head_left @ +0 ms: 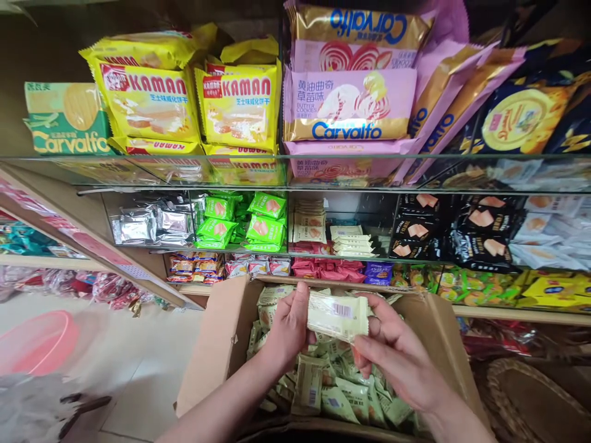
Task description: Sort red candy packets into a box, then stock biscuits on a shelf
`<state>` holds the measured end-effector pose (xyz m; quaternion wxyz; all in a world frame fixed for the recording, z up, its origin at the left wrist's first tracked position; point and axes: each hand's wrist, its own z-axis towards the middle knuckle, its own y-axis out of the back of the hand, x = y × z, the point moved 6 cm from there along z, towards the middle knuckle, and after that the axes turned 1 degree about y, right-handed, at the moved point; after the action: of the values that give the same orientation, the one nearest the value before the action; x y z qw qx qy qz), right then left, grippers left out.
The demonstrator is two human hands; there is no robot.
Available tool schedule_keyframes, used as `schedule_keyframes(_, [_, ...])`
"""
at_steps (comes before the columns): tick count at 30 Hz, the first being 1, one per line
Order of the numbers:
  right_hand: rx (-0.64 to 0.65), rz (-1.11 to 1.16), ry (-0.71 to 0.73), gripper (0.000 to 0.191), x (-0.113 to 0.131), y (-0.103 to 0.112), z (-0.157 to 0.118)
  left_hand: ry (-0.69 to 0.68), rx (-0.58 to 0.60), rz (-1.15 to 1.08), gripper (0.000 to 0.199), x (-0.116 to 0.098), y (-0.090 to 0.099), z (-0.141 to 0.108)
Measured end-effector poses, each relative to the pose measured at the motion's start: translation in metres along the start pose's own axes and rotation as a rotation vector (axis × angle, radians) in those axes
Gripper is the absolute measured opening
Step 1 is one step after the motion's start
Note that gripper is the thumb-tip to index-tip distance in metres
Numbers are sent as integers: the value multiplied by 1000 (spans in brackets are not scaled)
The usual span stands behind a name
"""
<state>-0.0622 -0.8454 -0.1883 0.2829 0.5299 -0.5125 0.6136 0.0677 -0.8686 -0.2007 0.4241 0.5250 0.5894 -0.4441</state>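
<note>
Both my hands hold a pale cream-green wrapped snack packet (335,314) level above an open cardboard box (215,351). My left hand (290,320) pinches its left end, thumb on top. At the other end, the thumb and fingers of my right hand (392,347) close round the packet's edge. A barcode shows on the side facing me. Beneath the hands, many similar loose packets (353,400) fill the box, lying at mixed angles. On the shelf behind, similar packets (351,240) lie stacked in a clear compartment, beside a standing row of cream packets (308,224).
Green packets (265,224) and black packets (484,227) fill neighbouring compartments. A glass shelf edge (258,172) runs above them, carrying yellow wafer packs (148,101) and pink cookie packs (351,104). A pink basin (41,341) is on the floor at left, a woven basket (503,394) at right.
</note>
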Motion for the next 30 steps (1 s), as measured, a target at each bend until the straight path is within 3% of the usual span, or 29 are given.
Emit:
schedule_keyframes(3, [-51,-68,34,51,12,3,-4,7,11,-42,45,4,1,0])
schedule_keyframes(6, [-106,-280,118,55,24,5,-4,-294,-74,11,30,-10,11,-8])
schedule_keyframes(9, [-98,-533,165,54,27,-6,-2,-493,80,97,64,-19,2,-24])
schedule_keyframes(11, [-25,-659,213,56,26,-18,-1,-479,224,68,70,-17,-8,-30])
schedule_keyframes(13, [40,-692,290,56,26,-27,-2,-409,249,-34,70,-15,-12,-30])
schedule_keyframes(14, [8,-679,335,52,28,-25,-3,-355,235,-89,71,-13,-12,-28])
schedule_keyframes(16, [-180,-649,390,36,33,-7,-5,-249,203,-192,73,-8,-11,-23])
schedule_keyframes(18, [-364,-633,368,25,34,14,-5,-181,197,-292,66,-5,-11,-17])
schedule_keyframes(19, [-388,-616,327,25,30,21,-2,-160,209,-339,59,-4,-12,-15])
schedule_keyframes(24, [-201,-426,94,30,-2,23,14,-84,247,-515,16,5,-16,-9])
schedule_keyframes(27, [-201,-447,93,27,-11,19,15,-68,246,-517,16,9,-16,-10])
schedule_keyframes(30, [-110,-558,95,28,-6,17,19,-78,232,-450,23,10,-9,-10])
